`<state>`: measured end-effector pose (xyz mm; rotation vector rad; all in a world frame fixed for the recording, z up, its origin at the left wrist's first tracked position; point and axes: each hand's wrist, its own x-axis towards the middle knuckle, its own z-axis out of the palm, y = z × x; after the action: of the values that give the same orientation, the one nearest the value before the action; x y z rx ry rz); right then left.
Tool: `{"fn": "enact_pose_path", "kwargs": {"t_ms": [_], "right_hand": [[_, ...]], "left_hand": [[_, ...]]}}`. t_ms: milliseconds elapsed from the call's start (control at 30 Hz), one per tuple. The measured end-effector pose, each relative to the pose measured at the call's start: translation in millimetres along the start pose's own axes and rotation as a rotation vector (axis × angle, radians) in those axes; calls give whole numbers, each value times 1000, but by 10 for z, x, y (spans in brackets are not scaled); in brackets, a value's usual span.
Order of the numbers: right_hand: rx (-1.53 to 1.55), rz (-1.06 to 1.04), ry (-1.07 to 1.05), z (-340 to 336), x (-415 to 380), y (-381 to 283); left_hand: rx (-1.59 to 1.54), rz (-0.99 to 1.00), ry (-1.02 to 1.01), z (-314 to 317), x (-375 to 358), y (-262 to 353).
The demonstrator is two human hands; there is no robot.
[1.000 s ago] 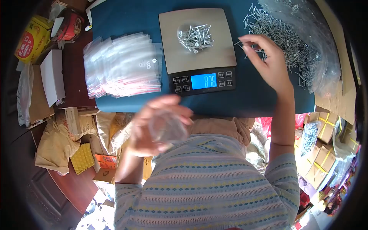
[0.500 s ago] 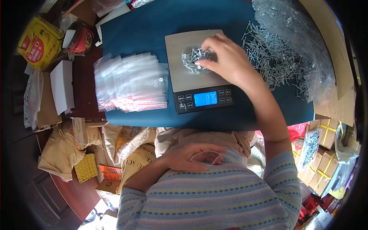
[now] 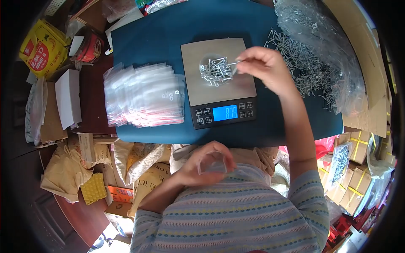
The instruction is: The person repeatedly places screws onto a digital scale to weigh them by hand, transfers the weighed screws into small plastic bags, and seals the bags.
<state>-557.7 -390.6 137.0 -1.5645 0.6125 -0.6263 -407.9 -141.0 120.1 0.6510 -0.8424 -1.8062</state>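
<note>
A digital scale [image 3: 194, 90] stands on the dark blue table mat, its display lit. On its metal plate sits a clear round dish holding a heap of silver screws [image 3: 217, 71]. At the dish's right edge, my right hand [image 3: 268, 69] pinches a screw [image 3: 234, 63] between thumb and fingers. Down at my lap, my left hand [image 3: 202, 166] is curled round a clear plastic cup [image 3: 212, 163], its mouth facing up. Left of the scale lies a fanned stack of clear zip bags [image 3: 143, 95] with red seal lines.
A large pile of loose screws [image 3: 306, 67] spreads at the right, partly under a clear plastic bag [image 3: 333, 46]. Cardboard [image 3: 379, 84] borders the right side. A white box [image 3: 68, 99] and a yellow package [image 3: 44, 48] are at the left.
My right hand has drawn back to the right from above the dish, a screw now showing at its fingertips. My left hand has lifted slightly and turned the cup upward.
</note>
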Motion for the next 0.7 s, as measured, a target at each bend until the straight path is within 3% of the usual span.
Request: {"fn": "enact_pose_path", "kwargs": {"t_ms": [133,267,300,400,600,700], "right_hand": [[-131,34,187,-452,-222,83],[-422,30,364,-761,-454,236],[-415,39,387,-816,-509,275],[-265,91,380,-912,-621,311],[-7,151,362,-919,-729,292],[137,196,329,-943,-728,281]], "left_hand": [[129,171,163,-223,-94,125],[709,322,563,-460,-153,314],[722,324,675,-465,-113,323],[541,329,737,-647,-53,226],[544,421,945,-891,49,78],[543,459,923,-903,118,107]]}}
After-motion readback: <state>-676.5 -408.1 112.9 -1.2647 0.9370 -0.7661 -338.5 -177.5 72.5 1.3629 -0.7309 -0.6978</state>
